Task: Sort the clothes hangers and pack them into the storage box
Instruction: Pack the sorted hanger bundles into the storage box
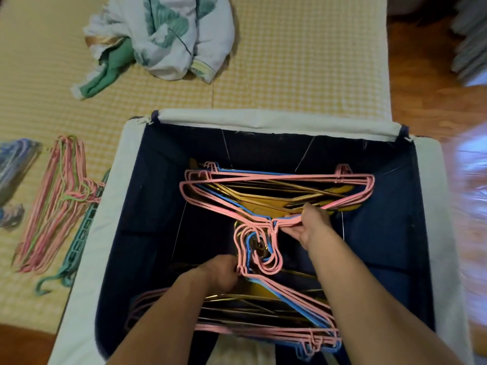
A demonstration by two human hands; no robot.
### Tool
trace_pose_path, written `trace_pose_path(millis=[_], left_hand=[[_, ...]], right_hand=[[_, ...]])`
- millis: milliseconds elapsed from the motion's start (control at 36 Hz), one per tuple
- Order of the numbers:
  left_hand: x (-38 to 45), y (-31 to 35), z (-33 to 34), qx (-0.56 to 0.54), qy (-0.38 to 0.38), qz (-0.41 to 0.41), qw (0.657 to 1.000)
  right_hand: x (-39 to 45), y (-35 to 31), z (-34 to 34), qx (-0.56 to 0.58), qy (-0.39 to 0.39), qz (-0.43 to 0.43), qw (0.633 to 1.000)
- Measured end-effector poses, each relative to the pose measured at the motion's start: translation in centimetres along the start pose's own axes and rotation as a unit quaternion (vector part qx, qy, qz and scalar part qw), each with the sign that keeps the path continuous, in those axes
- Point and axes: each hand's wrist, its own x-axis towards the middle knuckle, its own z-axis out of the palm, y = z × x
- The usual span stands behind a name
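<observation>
A dark blue fabric storage box [147, 196] with a pale rim fills the middle of the view. Inside lie two bundles of pink and blue wire hangers over gold ones, their hooks meeting in the middle. My right hand [311, 227] pinches the neck of the far pink bundle [276, 180]. My left hand [221, 272] is closed on the neck of the near bundle [276, 333], beside the hooks. Outside the box, at the left, a pile of pink and green hangers [55, 204] rests on the mat.
A teal plastic hanger [79, 241] lies against the box's left side. Blurred bluish hangers [15, 164] sit at the far left. A crumpled white and green cloth [163, 35] lies on the checked mat beyond the box. Wooden floor [427, 83] shows at the right.
</observation>
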Motion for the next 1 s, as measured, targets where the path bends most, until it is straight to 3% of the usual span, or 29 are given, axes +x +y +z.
trace_pose_path(millis=[389, 583, 750, 833, 1000], left_hand=[[-0.1, -1.2, 0.1, -0.027, 0.028, 0.012, 0.999], [1.3, -2.2, 0.9, 0.056, 0.037, 0.008, 0.998], [1.0, -0.9, 0.8, 0.088, 0.002, 0.006, 0.996], [0.8, -0.8, 0.9, 0.082, 0.005, 0.009, 0.997], [1.3, -2.0, 1.4, 0.082, 0.001, 0.022, 0.996]], right_hand=[[-0.6, 0.2, 0.6, 0.025, 0.024, -0.003, 0.999], [-2.7, 2.4, -1.4, -0.117, -0.023, -0.018, 0.993], [-5.6, 5.3, -1.1, -0.192, -0.101, 0.034, 0.976], [-5.0, 6.1, 0.2, -0.223, -0.044, 0.020, 0.974], [-3.1, 3.9, 1.8, -0.126, 0.076, -0.041, 0.988]])
